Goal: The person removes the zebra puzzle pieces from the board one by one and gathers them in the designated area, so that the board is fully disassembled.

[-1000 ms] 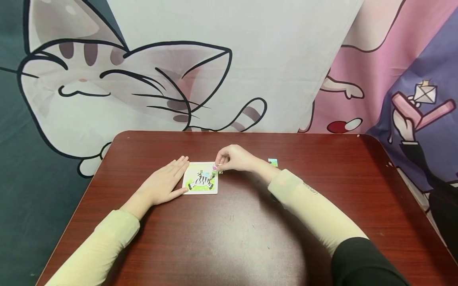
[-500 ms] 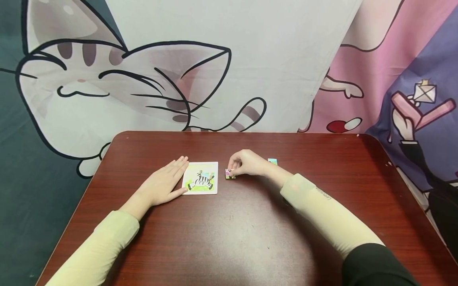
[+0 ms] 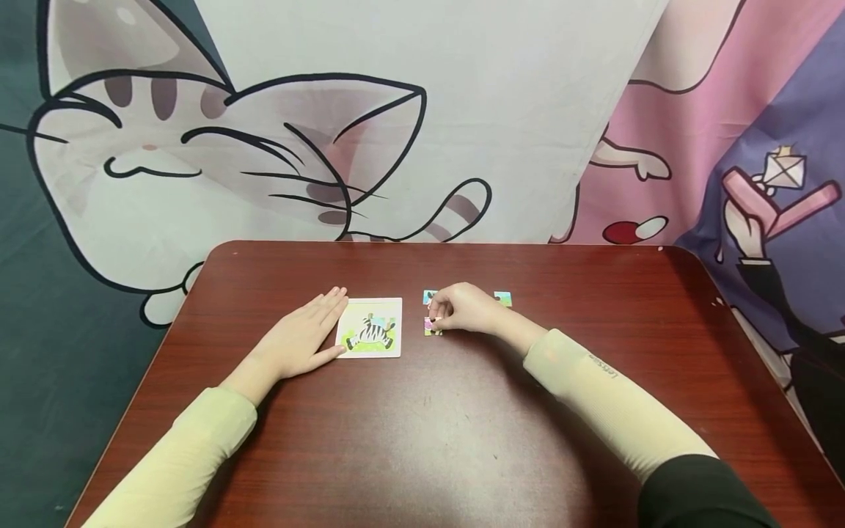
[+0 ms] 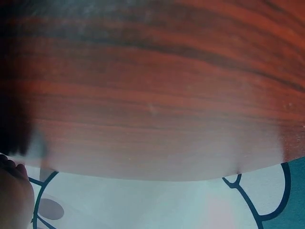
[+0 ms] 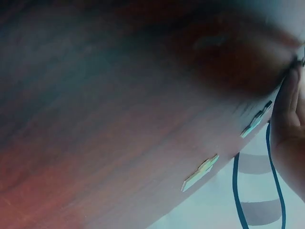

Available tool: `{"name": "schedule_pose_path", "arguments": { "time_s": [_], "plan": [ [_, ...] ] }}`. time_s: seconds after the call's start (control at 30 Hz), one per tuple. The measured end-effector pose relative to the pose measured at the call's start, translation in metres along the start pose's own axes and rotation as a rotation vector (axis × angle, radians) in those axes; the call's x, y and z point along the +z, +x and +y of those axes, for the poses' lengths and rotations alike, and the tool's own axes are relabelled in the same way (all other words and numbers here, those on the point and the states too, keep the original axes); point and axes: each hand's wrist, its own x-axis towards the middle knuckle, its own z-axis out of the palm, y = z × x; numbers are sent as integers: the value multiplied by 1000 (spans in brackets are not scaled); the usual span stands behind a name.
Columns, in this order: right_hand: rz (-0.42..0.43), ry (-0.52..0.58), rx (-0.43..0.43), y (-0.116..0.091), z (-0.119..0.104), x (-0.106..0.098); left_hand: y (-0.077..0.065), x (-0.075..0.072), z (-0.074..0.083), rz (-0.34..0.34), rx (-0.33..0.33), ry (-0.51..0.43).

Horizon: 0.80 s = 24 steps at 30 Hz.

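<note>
A small square puzzle board (image 3: 368, 328) with a zebra picture and a pale frame lies on the table. My left hand (image 3: 297, 337) rests on its left edge with fingers straight. To the right of the board, my right hand (image 3: 467, 309) pinches a puzzle piece (image 3: 432, 327) with pink on it, at or just above the tabletop; the fingertips cover part of it. A blue puzzle piece (image 3: 428, 296) lies just behind that hand, partly hidden. Another blue and green piece (image 3: 503, 298) lies beyond the right wrist. In the right wrist view, the hand (image 5: 290, 114) shows at the right edge.
The reddish-brown table (image 3: 409, 440) has a rounded far edge. Behind it hangs a cloth backdrop (image 3: 515, 117) with a cartoon cat. In the right wrist view, two flat pieces lie near the table's edge, the closer being a greenish puzzle piece (image 5: 200, 172).
My right hand has moved right and slightly nearer, carrying the pink puzzle piece from the board's upper right corner. The blue piece behind the hand has come into sight. The left hand stays put.
</note>
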Motion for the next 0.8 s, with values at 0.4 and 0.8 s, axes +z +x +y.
{"name": "schedule_pose_path", "arguments": {
  "time_s": [0.4, 0.8],
  "plan": [
    [91, -61, -9, -2, 3, 7, 0, -1, 0, 18, 9, -3],
    [101, -70, -13, -2, 3, 7, 0, 1, 0, 24, 12, -4]
  ]
}}
